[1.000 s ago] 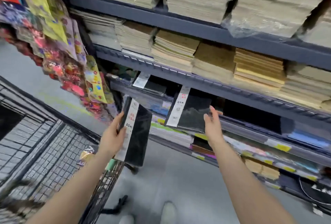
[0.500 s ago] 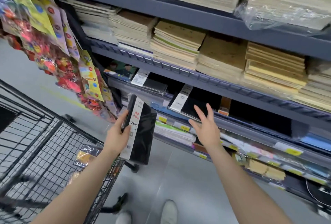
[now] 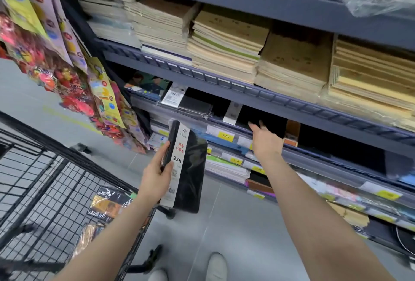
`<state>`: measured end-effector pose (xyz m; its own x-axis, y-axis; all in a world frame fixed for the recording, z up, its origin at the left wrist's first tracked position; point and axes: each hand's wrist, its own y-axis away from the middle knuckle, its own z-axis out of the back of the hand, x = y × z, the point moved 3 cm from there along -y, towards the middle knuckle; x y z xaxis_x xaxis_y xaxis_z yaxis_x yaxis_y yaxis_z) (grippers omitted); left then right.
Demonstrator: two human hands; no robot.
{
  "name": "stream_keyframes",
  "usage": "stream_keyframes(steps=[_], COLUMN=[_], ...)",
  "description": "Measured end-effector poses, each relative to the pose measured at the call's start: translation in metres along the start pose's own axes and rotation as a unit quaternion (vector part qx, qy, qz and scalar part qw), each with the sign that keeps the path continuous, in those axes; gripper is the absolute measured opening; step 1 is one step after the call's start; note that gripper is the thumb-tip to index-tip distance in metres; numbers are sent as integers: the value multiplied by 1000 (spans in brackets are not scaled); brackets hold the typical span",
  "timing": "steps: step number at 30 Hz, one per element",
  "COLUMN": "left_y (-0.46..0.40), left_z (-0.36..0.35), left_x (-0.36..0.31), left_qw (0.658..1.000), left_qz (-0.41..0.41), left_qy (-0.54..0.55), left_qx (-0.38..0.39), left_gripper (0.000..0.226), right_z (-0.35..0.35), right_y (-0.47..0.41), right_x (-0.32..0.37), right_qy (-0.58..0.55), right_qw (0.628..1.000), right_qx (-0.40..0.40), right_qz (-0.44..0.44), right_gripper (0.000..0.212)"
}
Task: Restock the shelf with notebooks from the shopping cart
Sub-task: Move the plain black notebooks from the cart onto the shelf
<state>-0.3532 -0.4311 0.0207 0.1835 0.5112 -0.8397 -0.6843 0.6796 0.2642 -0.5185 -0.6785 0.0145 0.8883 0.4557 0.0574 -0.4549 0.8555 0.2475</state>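
My left hand (image 3: 157, 175) grips a black wrapped notebook (image 3: 190, 168) with a white "25K" band, held upright in front of the lower shelves. My right hand (image 3: 266, 142) reaches with fingers spread to the front lip of the dark grey shelf (image 3: 314, 157), at a dark gap where black notebooks (image 3: 195, 106) lie; it holds nothing. One black notebook with a white band (image 3: 233, 113) sits just left of my fingertips. The black wire shopping cart (image 3: 56, 191) stands at lower left with wrapped notebooks (image 3: 110, 204) inside.
Stacks of tan exercise books (image 3: 226, 42) fill the shelf above. Colourful packets (image 3: 67, 74) hang at the left end of the rack. Lower shelves carry yellow price tags (image 3: 225, 136) and coloured stationery. My shoes (image 3: 215, 267) stand on grey floor tiles.
My right hand let go of the black notebook on the shelf, drew back, then reached to the shelf lip again. The left hand keeps its notebook. The view shifted closer.
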Motion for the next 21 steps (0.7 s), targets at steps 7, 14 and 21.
stream_keyframes(steps=[7,14,21], left_y=[-1,13,33], left_z=[0,-11,-38], left_x=[-6,6,-23], left_qw=[1000,998,990], left_qz=[-1,34,-25], left_qy=[-22,37,54], left_qx=[0,49,127], left_gripper=[51,52,49], right_z=[-1,-7,-27], right_y=[2,86,185], right_x=[0,-7,-9], right_qy=[1,-123,-361], right_qw=[999,991,924], right_qx=[40,29,122], right_qz=[18,50,-37], right_gripper=[53,47,58])
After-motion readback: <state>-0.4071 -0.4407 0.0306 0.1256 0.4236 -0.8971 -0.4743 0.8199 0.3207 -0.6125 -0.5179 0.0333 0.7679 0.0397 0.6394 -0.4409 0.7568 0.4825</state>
